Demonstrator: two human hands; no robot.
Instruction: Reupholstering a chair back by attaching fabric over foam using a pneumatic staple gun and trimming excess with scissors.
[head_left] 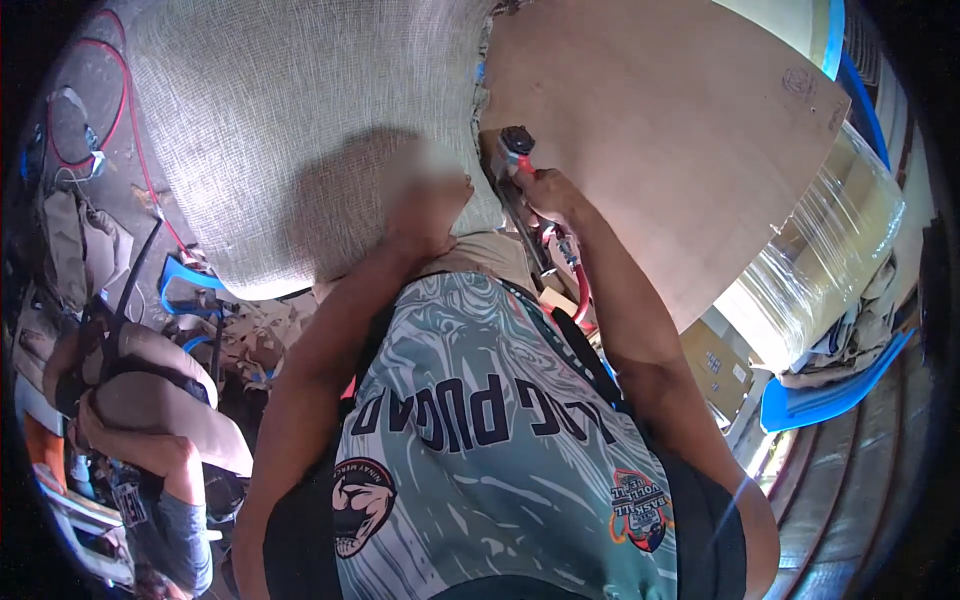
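Observation:
A large panel covered in woven grey-beige fabric (pixel 300 90) lies in front of me, its frayed right edge running along a brown board. My left hand (pixel 425 215) rests on the fabric near that edge; a blur covers much of it, so its finger grip is unclear. In my right hand (pixel 548 195) is an air staple gun (pixel 517 145), dark with a red part, held just right of the fabric edge. A red air hose (pixel 582 285) runs down from the tool beside my forearm.
The smooth brown board (pixel 660 150) spreads out to the right. Beyond it stands a plastic-wrapped stack (pixel 820 250), with a blue curved piece (pixel 835 385) below. At left, another person (pixel 165 460) sits close by. Another red hose (pixel 130 110) and scraps lie on the floor.

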